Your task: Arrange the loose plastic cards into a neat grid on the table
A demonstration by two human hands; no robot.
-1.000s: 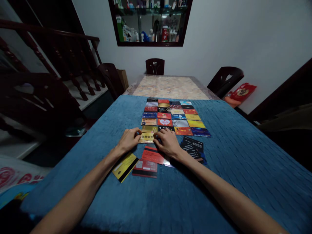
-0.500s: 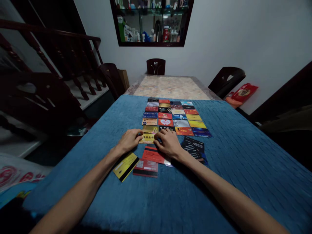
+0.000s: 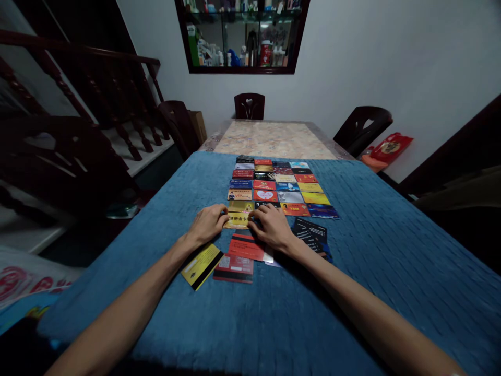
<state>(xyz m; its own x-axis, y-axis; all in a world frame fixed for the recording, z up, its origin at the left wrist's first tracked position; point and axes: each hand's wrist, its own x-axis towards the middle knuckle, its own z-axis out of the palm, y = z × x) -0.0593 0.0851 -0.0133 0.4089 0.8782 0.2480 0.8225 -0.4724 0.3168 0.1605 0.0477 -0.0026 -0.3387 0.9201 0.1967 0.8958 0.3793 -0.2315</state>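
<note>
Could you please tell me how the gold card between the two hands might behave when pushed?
The gold card looks flat and straight-edged, so probably stiff. Thin as it appears, it is likely light, though the soft-looking blue cloth may drag on it.

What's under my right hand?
From this view, your right hand partly hides a red card and, beyond it, a black card. Anything directly beneath the hand is covered.

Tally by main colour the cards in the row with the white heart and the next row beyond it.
Red cards: 2
Blue cards: 2
Yellow cards: 2
Peach card: 1
Silver card: 1
Total: 8
</note>
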